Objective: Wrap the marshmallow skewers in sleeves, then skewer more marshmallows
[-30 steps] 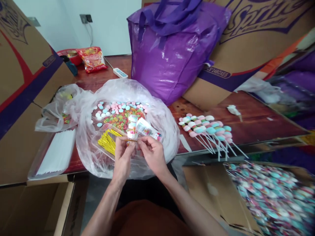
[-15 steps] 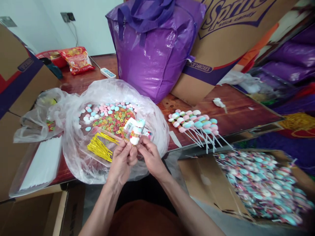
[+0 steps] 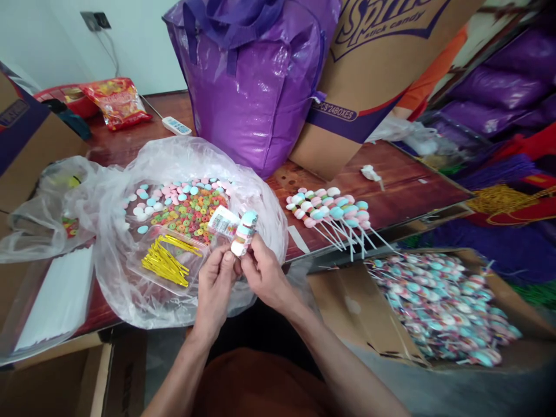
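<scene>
My left hand and my right hand meet in a pinch at the base of a wrapped candy skewer, a short stack of white, pink and blue pieces in clear film pointing up and right. Both hands hover over the near edge of a big clear plastic bag. Inside that bag lie pastel marshmallow discs, colourful ring candies and a clear tray of yellow twist ties.
Several finished candy skewers lie on the red-brown table to the right. A cardboard box full of wrapped skewers sits low right. A purple bag and large cartons stand behind; white sticks lie in a tray at left.
The wrapped skewer has turned more upright and the loose wrapper end has been gathered between my fingers. The camera view has shifted to the right, sliding the scene leftward.
</scene>
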Motion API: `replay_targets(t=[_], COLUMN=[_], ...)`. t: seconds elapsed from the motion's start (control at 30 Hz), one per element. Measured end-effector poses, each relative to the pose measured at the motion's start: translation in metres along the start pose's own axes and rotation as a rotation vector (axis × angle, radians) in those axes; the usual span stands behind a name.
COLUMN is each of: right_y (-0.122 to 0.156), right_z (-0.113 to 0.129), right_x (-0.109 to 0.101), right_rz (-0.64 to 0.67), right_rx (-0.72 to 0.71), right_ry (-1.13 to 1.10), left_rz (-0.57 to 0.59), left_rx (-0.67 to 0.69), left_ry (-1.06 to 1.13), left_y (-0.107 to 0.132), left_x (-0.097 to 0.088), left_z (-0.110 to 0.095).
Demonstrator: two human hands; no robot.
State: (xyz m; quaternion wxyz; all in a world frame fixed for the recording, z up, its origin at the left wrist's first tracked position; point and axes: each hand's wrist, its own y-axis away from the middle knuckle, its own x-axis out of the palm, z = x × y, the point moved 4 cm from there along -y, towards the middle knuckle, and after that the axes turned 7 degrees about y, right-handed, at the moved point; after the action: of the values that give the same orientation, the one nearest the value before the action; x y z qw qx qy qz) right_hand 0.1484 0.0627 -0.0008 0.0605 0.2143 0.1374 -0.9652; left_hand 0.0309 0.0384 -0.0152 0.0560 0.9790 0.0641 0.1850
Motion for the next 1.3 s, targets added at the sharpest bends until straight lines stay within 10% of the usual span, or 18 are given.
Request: replay_targets(t=[0.27, 0.63, 1.03, 1.3], right_y=[0.008, 0.013, 0.019, 0.028], right_z=[-0.013, -0.004, 0.006, 0.035], right_x=[0.005, -0.023, -0.022, -0.055], right_rz=[0.055, -0.205, -0.285, -0.318], right_rx=[0.297, -0.452, -0.16, 0.025], right_ry=[-0.325, 0.425, 0.355, 0.155], left_rz=[-0.042, -0.086, 0.075, 0.07], left_rx=[-0.233, -0.655, -0.422, -0.137], left_ry=[0.334, 0.689, 0.495, -0.043], left_y=[-0.009, -0.01, -0.005, 0.004], left_x=[0.002, 0.015, 0.038, 0.022], left_z=[0.008, 0.015, 0.007, -0.012])
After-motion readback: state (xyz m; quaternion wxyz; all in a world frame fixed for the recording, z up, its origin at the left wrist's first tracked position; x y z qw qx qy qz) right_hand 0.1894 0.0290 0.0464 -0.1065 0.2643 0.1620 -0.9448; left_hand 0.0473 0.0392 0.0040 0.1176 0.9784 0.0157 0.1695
